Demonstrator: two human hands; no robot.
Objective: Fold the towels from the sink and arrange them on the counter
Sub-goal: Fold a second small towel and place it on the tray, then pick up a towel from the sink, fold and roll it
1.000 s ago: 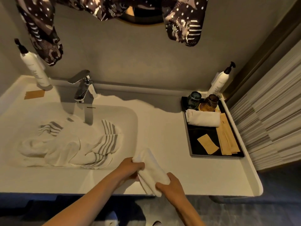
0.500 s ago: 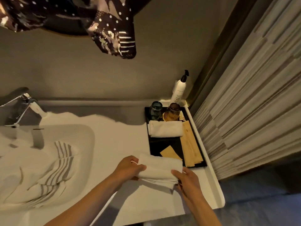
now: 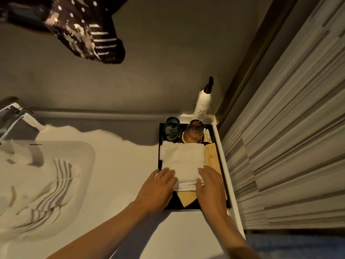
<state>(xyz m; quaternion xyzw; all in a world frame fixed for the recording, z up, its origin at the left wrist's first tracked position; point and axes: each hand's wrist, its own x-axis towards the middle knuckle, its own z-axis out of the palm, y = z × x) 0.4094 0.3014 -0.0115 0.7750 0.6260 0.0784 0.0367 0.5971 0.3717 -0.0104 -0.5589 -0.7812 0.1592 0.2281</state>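
A folded white towel (image 3: pixel 183 171) lies on the black tray (image 3: pixel 159 146) at the right end of the counter (image 3: pixel 127 165). It sits just in front of another folded white towel (image 3: pixel 179 148) and touches it. My left hand (image 3: pixel 156 189) holds its left near corner and my right hand (image 3: pixel 210 186) its right near corner, fingers laid flat on top. A heap of white towels with grey stripes (image 3: pixel 46 187) fills the sink (image 3: pixel 87 146) at the left.
On the tray's far end stand a blue glass (image 3: pixel 172 130) and an amber glass (image 3: pixel 194 133), with tan paper packets (image 3: pixel 211 157) along its right side. A white pump bottle (image 3: pixel 202 103) stands behind. The faucet (image 3: pixel 13 116) is far left. A ribbed wall (image 3: pixel 289 128) borders the counter's right edge.
Both hands carried the folded towel from the counter's front edge rightward and forward onto the tray. The view swung right with them.
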